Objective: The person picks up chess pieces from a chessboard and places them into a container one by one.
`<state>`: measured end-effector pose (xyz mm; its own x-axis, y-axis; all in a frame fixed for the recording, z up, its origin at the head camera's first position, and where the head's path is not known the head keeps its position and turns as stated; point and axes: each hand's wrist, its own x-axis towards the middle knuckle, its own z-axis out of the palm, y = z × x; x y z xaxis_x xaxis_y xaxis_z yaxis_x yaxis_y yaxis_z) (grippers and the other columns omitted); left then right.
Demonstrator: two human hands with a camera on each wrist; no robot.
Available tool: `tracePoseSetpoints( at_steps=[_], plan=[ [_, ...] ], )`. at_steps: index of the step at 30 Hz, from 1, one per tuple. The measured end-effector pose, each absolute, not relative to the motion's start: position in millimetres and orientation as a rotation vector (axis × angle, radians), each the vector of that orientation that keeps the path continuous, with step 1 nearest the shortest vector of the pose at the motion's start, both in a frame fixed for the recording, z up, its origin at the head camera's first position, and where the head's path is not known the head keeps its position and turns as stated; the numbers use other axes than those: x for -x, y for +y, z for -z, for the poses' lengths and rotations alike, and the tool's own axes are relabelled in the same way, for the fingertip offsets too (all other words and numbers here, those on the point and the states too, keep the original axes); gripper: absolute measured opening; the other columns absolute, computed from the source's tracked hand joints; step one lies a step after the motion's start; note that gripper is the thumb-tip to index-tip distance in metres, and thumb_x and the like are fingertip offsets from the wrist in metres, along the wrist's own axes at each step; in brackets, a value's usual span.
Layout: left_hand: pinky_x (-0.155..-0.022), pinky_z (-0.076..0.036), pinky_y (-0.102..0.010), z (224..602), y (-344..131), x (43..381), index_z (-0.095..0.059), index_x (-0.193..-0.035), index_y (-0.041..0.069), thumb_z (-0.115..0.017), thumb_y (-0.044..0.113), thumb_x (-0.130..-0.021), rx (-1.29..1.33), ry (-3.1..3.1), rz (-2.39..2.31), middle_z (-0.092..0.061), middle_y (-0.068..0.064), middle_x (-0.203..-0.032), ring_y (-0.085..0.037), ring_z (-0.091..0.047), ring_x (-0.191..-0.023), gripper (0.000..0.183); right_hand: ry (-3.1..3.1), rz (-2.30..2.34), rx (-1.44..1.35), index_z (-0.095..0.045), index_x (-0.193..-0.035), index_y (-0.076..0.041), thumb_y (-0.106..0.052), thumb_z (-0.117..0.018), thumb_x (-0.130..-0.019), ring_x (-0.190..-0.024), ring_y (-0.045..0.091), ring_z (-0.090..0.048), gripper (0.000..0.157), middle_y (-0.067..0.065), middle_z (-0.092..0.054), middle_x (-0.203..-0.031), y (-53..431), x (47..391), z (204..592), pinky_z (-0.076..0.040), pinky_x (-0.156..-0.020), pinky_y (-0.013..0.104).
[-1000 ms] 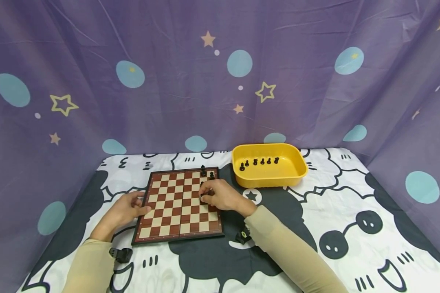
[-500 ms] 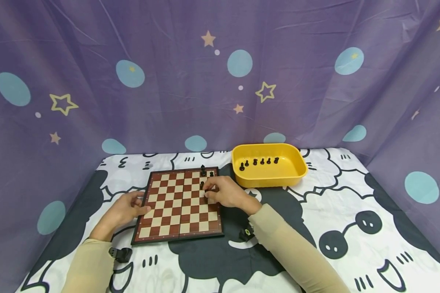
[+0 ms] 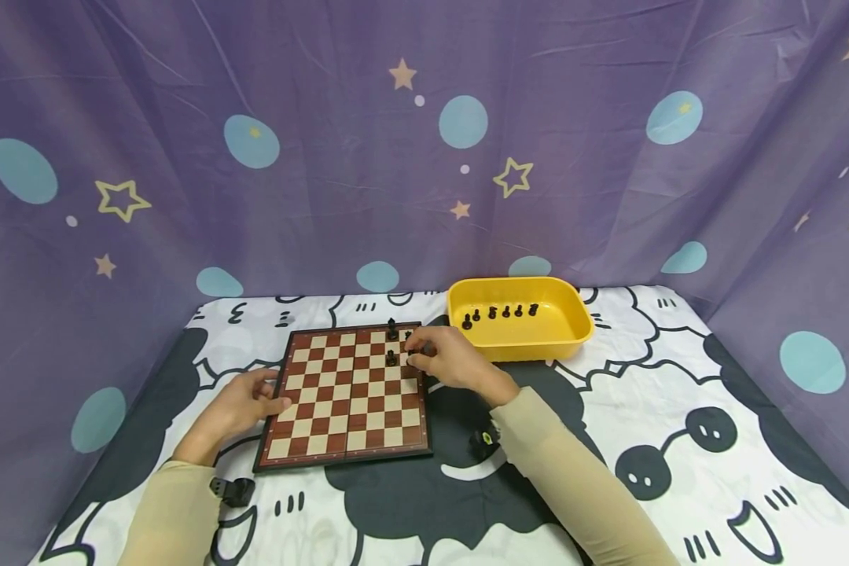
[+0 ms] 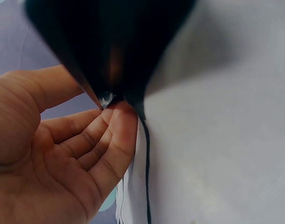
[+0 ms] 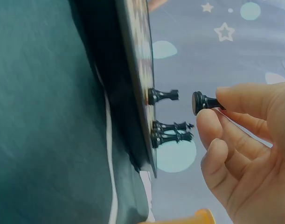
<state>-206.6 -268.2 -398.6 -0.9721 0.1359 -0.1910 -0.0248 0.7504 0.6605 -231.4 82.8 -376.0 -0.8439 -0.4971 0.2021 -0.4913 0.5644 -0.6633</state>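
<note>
My left hand [image 3: 239,405] holds the left edge of a red-and-cream chessboard [image 3: 325,409], its thumb over the top and its fingers at the edge. The board also shows dark from close up in the left wrist view. Over the board's right side, my right hand [image 3: 454,363] pinches a black chess piece [image 5: 198,102] between thumb and fingers. Its round base points at the board with a gap between, and its head is hidden by the fingers. On the board stand a black rook [image 5: 163,95] and two taller, crowned black pieces [image 5: 172,136] close together near the far right corner.
Behind the board to the right stands a yellow tub [image 3: 523,351] with several black chess pieces [image 3: 505,312] in a row inside. A cartoon-print cloth [image 3: 538,503] covers the table. A purple curtain [image 3: 339,157] hangs along the back.
My right hand has moved back and to the right over the board with the piece, uncovering the rook and squares beside it. The left hand stays at the board's edge.
</note>
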Motion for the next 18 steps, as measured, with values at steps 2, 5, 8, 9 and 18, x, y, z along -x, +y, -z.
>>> tracePoseSetpoints(
  at_steps=[2, 5, 8, 9, 18],
  plan=[
    [-0.070, -0.042, -0.037, 399, -268, 206, -0.034, -0.132, -0.009, -0.069, 0.030, -0.079, -0.090, 2.722, -1.033, -0.050, -0.015, -0.099, -0.024, -0.048, -0.086, 0.075, 2.757, 1.200, 0.850, -0.062, -0.106, -0.011, -0.020, -0.060, -0.087, -0.066, 0.012, -0.056, 0.021, -0.002, -0.058, -0.095, 86, 232, 374, -0.046, -0.052, 0.026],
    [-0.069, -0.042, -0.035, 399, -268, 206, -0.034, -0.131, -0.010, -0.069, 0.030, -0.079, -0.098, 2.726, -1.035, -0.049, -0.014, -0.096, -0.023, -0.047, -0.084, 0.074, 2.741, 1.234, 0.812, -0.061, -0.107, -0.012, -0.020, -0.059, -0.088, -0.066, 0.013, -0.058, 0.021, -0.002, -0.058, -0.096, 91, 234, 371, -0.046, -0.052, 0.026],
    [-0.067, -0.041, -0.034, 399, -268, 207, -0.034, -0.131, -0.010, -0.069, 0.029, -0.079, -0.107, 2.728, -1.038, -0.049, -0.013, -0.094, -0.023, -0.047, -0.082, 0.073, 2.737, 1.259, 0.797, -0.061, -0.106, -0.012, -0.020, -0.059, -0.088, -0.065, 0.017, -0.060, 0.020, -0.001, -0.058, -0.096, 96, 236, 369, -0.047, -0.053, 0.027],
    [-0.067, -0.041, -0.034, 399, -268, 207, -0.034, -0.131, -0.010, -0.069, 0.028, -0.080, -0.110, 2.730, -1.039, -0.049, -0.012, -0.094, -0.023, -0.047, -0.082, 0.073, 2.741, 1.260, 0.791, -0.061, -0.107, -0.012, -0.020, -0.059, -0.088, -0.065, 0.019, -0.060, 0.020, -0.002, -0.058, -0.096, 97, 237, 369, -0.047, -0.053, 0.028],
    [-0.068, -0.042, -0.034, 400, -268, 207, -0.035, -0.130, -0.010, -0.069, 0.028, -0.080, -0.114, 2.729, -1.046, -0.049, -0.013, -0.095, -0.023, -0.047, -0.082, 0.072, 2.809, 1.231, 0.738, -0.061, -0.105, -0.017, -0.018, -0.058, -0.088, -0.060, 0.014, -0.057, 0.017, -0.005, -0.057, -0.091, 107, 240, 365, -0.044, -0.050, 0.028]
  ],
)
